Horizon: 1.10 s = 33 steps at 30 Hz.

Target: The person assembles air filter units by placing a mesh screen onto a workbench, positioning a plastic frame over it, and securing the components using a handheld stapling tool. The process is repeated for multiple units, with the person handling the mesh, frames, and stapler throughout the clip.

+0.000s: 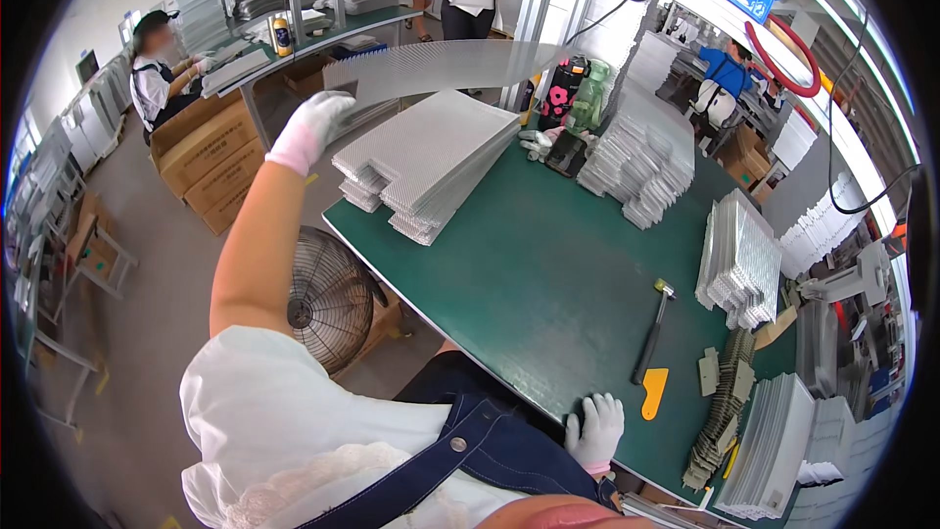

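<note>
My left hand, in a white glove, is raised at arm's length past the table's left corner. Its fingers are closed on the near end of a thin, see-through perforated sheet, which stretches bowed toward the right above the stack. Below it, a stack of notched perforated panels lies on the green table, overhanging its left edge slightly. My right hand, also gloved, rests at the table's near edge with fingers apart and nothing in it. Closest to it are a yellow scraper and a black-handled hammer.
More panel stacks stand at the back and right. A row of greenish-grey pieces lies near the right edge. A floor fan and cardboard boxes are left of the table. Other people work beyond.
</note>
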### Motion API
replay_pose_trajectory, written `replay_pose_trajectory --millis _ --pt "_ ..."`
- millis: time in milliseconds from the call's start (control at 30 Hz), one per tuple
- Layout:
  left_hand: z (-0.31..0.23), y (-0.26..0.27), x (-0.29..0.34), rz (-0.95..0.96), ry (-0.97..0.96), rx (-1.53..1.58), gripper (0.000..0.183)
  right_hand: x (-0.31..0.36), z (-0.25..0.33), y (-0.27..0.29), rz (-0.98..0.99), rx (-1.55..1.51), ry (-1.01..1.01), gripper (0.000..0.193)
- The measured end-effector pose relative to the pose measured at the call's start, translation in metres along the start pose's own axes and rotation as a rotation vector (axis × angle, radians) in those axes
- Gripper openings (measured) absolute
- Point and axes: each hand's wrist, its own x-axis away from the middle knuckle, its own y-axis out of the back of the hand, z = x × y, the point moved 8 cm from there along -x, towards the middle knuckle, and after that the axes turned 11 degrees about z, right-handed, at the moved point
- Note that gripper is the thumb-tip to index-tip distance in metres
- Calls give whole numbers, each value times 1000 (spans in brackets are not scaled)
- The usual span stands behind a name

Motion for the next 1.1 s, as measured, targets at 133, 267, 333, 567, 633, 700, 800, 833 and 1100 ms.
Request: replay_pose_trajectory --millis 133,267,333,567,633,700,800,833,1100 --pt "-43 -138 71 270 86 -172 49 3 -4 0 8 -6 -38 39" --pt "-20 -263 162 244 -157 -710 57 13 -10 -11 6 17 -74 46" --pt "9 -311 194 426 5 -841 59 15 -14 -12 -4 -14 -83 44" --pt "19 -333 171 464 -227 -893 66 32 -52 22 -180 -306 -335 53" --pt "42 -346 168 507 -407 -823 64 29 -59 54 -342 -408 -354 55" --pt "56 -359 166 656 -399 -912 63 29 -63 92 -506 -371 -348 62" --pt "57 -353 169 633 -404 -903 62 44 -72 146 -764 -306 -410 65" --pt "53 -365 165 650 -450 -859 62 81 -87 166 -828 -90 -609 65" --pt "56 -361 166 611 -416 -857 60 222 -117 182 -1031 33 -965 60"
